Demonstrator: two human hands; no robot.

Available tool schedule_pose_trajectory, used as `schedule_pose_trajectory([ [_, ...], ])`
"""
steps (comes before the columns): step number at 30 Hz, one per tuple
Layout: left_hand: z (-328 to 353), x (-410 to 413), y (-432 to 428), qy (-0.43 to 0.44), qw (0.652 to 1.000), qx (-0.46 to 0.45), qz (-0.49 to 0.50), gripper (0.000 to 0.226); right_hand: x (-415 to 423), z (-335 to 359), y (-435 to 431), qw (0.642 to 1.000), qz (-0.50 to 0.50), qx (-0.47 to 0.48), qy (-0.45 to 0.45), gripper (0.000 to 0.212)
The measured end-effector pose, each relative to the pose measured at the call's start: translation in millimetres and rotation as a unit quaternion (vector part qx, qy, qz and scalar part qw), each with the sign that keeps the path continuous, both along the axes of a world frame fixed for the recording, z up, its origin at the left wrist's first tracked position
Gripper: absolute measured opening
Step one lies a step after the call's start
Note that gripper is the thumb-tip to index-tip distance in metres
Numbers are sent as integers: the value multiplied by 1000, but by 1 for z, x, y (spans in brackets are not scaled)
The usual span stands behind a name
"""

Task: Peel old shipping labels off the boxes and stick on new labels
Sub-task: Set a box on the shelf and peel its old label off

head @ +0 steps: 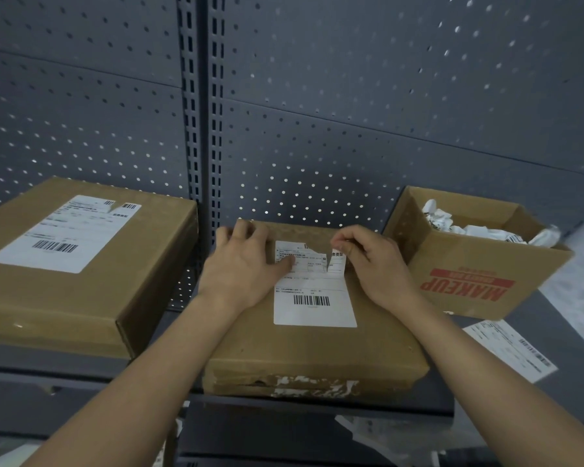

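Item: cardboard box [317,352], middle of grey shelf [469,392]. White shipping label [314,298] on its lid, top edge torn.
Left hand [246,261]: grip slack, fingers flat across box and label.
Right hand [375,261]: grip closed, seemingly pinching the label's torn upper-right strip.
Adjacent, right: open MAKEUP carton [469,274] holding crumpled paper [479,230].

We get dim, cool light; bright specks glint through holes in the grey perforated metal back panel [402,106]; fisheye bend at edges, far right smeared.

A stockroom or warehouse: grey pegboard shelving [351,96] holds labelled cardboard boxes [64,264] and a carton of crumpled labels [479,261].
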State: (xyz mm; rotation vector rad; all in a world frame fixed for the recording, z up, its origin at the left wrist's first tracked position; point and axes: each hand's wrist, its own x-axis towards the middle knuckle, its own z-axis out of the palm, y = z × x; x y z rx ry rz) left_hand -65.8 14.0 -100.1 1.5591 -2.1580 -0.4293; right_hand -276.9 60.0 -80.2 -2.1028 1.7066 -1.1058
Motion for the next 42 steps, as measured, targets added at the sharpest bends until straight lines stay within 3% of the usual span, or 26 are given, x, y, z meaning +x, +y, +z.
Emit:
schedule_pose_trajectory([
  [4,-1,1,0,5,1000,-1,0,59,-2,1,2,998,-16,-35,-52,14],
  [7,-1,1,0,6,1000,0,0,58,-3,2,4,998,-25,-9,-60,17],
  [11,-1,1,0,4,1000,-2,1,58,-6,9,13,986,4,142,87,68],
  [13,-2,1,0,0,1000,-3,3,59,-12,11,17,964,15,194,179,79],
  [17,-1,0,0,-5,1000,-2,2,59,-22,12,23,961,26,168,216,35],
  [22,-1,2,1,-4,1000,-1,2,59,-14,10,33,975,42,110,190,14],
  [36,-1,1,0,-3,1000,-4,-1,58,-4,18,54,993,25,79,83,5],
  [40,-2,0,-1,-4,1000,-5,-2,58,-2,20,58,993,12,107,37,53],
  [42,-2,2,-1,-3,1000,-5,-1,58,2,19,59,996,11,90,16,44],
])
